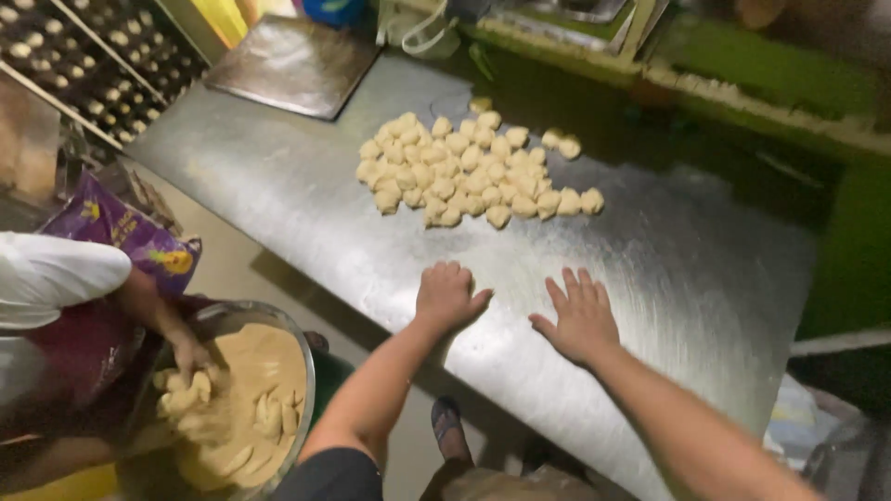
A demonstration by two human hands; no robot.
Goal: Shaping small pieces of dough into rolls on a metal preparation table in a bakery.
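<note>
Down on the steel desk [306, 204] both hands press against bare metal near its front edge. Left hand [448, 295] lies with its fingers curled under into a loose fist, knuckles up, holding nothing that can be seen. Right hand [580, 320] lies flat just beside it, fingers spread and empty. The two hands are near each other but do not touch.

Farther back on the desk, well apart from the hands, sits a heap of small pale dough pieces [459, 172], packed close together, with a few strays [561, 142] off to its right side.

Below the desk's left edge stands a large metal bowl [304, 371] holding a big mass of soft tan dough [246, 408] that fills most of it. Another person's hand [190, 357] is sunk into that dough at the bowl's left side; the arm above it comes out of a white sleeve [56, 274]. A purple printed bag [116, 227] lies just behind that arm.

At the desk's far corner rests a dark flat baking tray [292, 65]. To the far left, racks hold rows of small pale rounds [56, 46], too blurred to tell more.
</note>
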